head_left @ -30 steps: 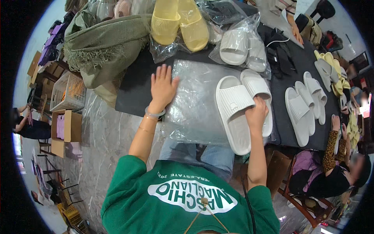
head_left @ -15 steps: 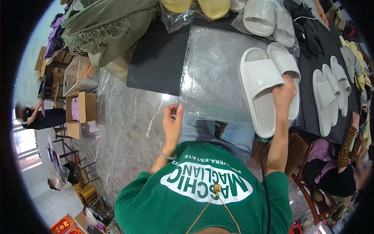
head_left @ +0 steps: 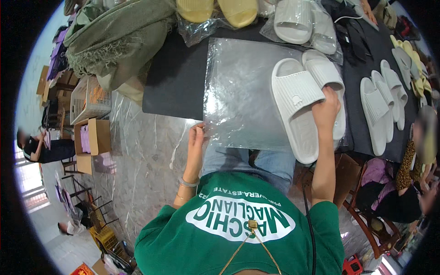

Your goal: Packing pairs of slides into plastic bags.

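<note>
A pair of white ribbed slippers, the nearer slipper (head_left: 298, 107) overlapping the farther slipper (head_left: 323, 73), lies tilted over the right part of a clear plastic bag (head_left: 245, 91). My right hand (head_left: 326, 112) grips them, its fingers tucked into the strap openings where the two meet. The flat bag rests on the black table top, its near edge reaching over my lap. At the bag's near left corner is my left hand (head_left: 196, 135), fingers curled and closed on the film; the fingertips are partly hidden.
More white slippers (head_left: 376, 114) stand on the black table (head_left: 172, 78) to the right. Bagged white slippers (head_left: 293, 23) and yellow slippers (head_left: 238, 10) lie along the far side. Olive cloth (head_left: 117, 39) drapes at the far left. A co-worker's leopard-print sleeve (head_left: 404, 169) is at the right.
My left hand has moved forward to the bag's near left corner, and its fingers have closed there. My right hand keeps its grip on the slippers. The whole view has shifted slightly.
</note>
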Tool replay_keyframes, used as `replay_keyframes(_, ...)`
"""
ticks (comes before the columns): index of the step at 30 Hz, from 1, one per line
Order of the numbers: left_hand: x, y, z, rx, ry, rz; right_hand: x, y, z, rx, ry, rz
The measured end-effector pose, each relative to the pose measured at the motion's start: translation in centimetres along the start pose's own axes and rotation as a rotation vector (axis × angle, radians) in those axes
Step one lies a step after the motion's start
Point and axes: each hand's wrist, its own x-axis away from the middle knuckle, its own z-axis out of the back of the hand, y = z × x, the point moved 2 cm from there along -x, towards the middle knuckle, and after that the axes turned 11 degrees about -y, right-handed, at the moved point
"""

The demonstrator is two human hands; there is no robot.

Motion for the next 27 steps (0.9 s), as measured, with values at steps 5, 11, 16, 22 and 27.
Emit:
replay_keyframes(5,-1.2,1.0,-1.7,0.011,-0.160,0.083,-0.2,0.0,0.5,0.014,0.035,-0.016)
replay_keyframes(11,-1.6,2.9,-2.5,-0.022,-0.200,0.018,-0.3,-0.1,0.4,0.006,0.014,-0.011)
replay_keyframes(16,-1.1,3.5,-3.4,0.051,-0.155,0.037,0.0,0.0,1.3,-0.112,0.015,0.031)
replay_keyframes(22,-0.8,3.8,-3.3,0.052,-0.080,0.031,3.6,-8.3,3.2,-0.368,-0.172,0.260)
replay_keyframes(27,-1.5,4.3,-3.8,0.090,-0.122,-0.037,4.6,-10.0,1.1,-0.283,-0.263,0.362)
